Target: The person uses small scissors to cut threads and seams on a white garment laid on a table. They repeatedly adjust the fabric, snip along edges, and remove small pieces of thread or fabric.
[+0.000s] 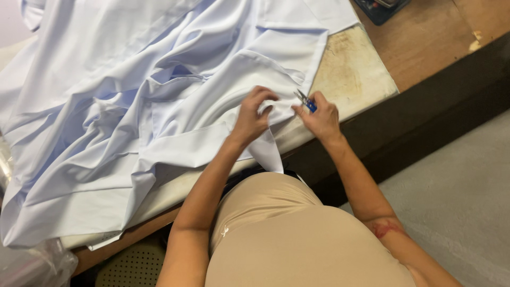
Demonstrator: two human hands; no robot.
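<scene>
Left hand (251,114) pinches a fold of pale blue fabric (159,95) at my table (353,74) edge; right hand (320,117) grips small blue-handled snips (305,100) just beside it.

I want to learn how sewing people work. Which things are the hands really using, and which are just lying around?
In use:
- left hand pinching the pale blue fabric
- right hand holding small blue-handled snips
- padded table under the cloth

Lying about:
- dark tray, top edge
- clear plastic bag, bottom left

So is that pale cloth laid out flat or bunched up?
Bunched up: the cloth lies in deep folds and creases across the table.
</scene>
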